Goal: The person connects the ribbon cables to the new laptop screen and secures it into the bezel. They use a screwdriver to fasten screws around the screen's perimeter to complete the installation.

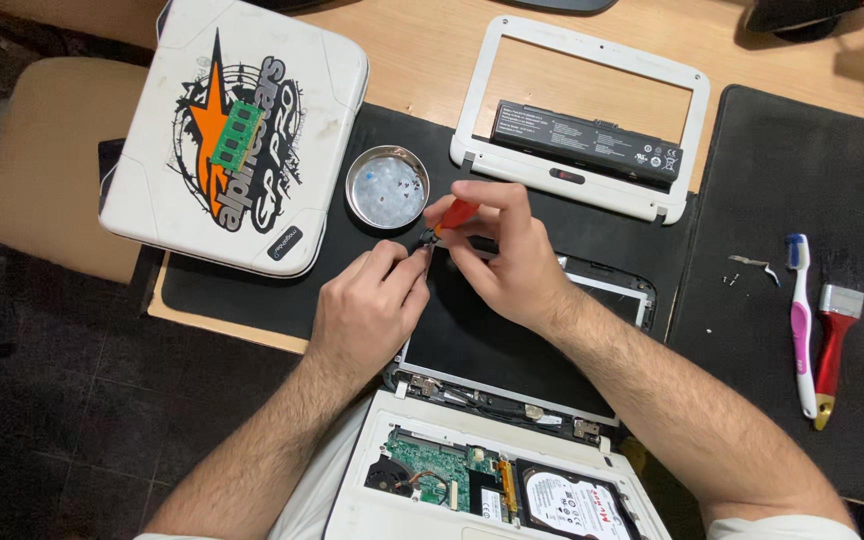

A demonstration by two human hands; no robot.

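1. A white lid (242,130) with a star sticker lies far left of the screen (492,330), a green memory stick (235,135) resting on it.
2. A round metal dish (387,187) sits just up-left of the screen's top corner.
3. The left hand (367,305) rests at the screen's upper left corner, fingertips pinched together at the screwdriver's tip.
4. The right hand (507,255) lies over the screen's top edge, fingers clamped on an orange-handled screwdriver (450,217).
5. The screen, dark and bare of its frame, is hinged to the opened base (482,485) just below it.
6. A white bezel (582,110) lies above the screen, a black battery (587,140) across it.
7. A toothbrush (802,320) and red-handled brush (832,345) lie well right of the screen.
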